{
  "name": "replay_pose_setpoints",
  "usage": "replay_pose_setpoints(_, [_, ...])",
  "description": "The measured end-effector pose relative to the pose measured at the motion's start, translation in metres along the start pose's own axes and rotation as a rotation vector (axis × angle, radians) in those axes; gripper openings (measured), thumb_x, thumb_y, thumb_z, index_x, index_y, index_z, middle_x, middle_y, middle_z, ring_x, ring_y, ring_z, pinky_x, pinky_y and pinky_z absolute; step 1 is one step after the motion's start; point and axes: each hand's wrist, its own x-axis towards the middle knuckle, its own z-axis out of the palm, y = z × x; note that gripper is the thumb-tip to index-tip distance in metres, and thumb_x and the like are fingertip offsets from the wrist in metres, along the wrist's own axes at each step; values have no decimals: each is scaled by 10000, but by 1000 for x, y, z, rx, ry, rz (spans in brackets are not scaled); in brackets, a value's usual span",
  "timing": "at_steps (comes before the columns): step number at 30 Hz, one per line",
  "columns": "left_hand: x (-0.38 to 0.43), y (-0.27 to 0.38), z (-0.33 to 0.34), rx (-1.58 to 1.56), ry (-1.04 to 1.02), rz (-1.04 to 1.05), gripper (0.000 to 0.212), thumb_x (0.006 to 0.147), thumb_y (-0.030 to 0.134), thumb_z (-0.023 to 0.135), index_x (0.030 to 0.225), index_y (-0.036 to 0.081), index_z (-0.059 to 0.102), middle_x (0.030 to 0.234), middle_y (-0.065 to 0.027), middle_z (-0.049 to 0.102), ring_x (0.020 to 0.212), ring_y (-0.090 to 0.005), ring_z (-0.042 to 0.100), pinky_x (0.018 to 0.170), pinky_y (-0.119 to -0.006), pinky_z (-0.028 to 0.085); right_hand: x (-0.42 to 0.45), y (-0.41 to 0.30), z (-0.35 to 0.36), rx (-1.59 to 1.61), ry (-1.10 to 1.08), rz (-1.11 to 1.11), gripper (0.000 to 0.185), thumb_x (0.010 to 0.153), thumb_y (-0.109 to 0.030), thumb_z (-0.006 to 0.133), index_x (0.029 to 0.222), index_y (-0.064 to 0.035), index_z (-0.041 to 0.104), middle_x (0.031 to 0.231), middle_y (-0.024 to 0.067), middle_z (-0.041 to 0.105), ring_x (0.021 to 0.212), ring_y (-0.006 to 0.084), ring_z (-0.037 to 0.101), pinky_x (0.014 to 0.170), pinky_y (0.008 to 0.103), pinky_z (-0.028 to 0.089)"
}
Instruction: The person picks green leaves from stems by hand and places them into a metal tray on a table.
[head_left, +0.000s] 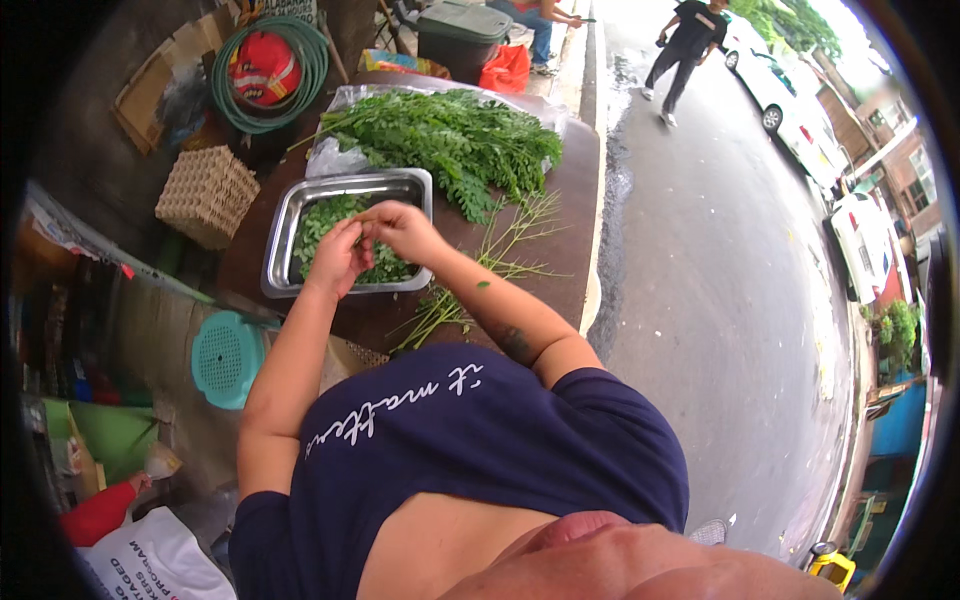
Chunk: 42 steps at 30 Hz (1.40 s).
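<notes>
Both my hands meet over a rectangular stainless steel tray that holds loose green leaves. The fingertips of my left hand and my right hand come close together above the leaves. Whatever lies between the fingers is too small and hidden to make out. Past the tray, a large heap of leafy green stems rests on clear plastic. Bare green stalks lie on the table to the right of the tray and under my right forearm. A small leaf sticks to that forearm.
The brown table has its right edge beside the road. Stacked egg trays and a turquoise stool stand at its left. Beyond it are a lidded bin and a red plastic bag. A person is on the road; another sits farther back.
</notes>
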Motion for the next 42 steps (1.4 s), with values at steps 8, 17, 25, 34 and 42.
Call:
replay_pose_setpoints(8, [3,-4,2,-37,-224,-71,119,880,188,446,809,94,467,664,5,454,554,-105,432,492,-240,356,-10,-1,-5,687,167,298,29,777,-52,553,790,-32,537,646,44,550,555,133,501,539,229,393])
replay_pose_setpoints(17, [1,-7,-19,41,-126,-133,152,884,190,493,905,46,535,784,-26,568,690,-109,553,539,-206,414,-44,0,-84,-874,-88,406,200,664,-209,670,726,-26,620,617,92,590,564,211,570,552,310,446])
replay_pose_setpoints(25, [10,-11,-14,145,-108,-174,156,852,183,547,933,50,558,824,-49,604,720,-122,593,573,-217,452,-44,10,-64,-729,-55,-168,223,674,-63,634,896,-41,621,900,123,612,751,258,591,646,323,477])
replay_pose_setpoints(34, [7,-10,-15,129,-133,-169,195,826,157,577,970,26,566,843,-57,615,761,-139,607,645,-265,495,-15,-9,-12,-629,-25,-344,258,643,-69,681,899,-63,643,894,98,631,771,248,618,669,305,501])
replay_pose_setpoints(42, [5,-4,-16,257,87,47,143,763,86,644,866,16,575,744,-65,616,645,-123,603,555,-220,490,-2,-4,-10,-424,3,31,190,659,-31,673,847,-38,652,759,72,642,672,160,621,603,265,490])
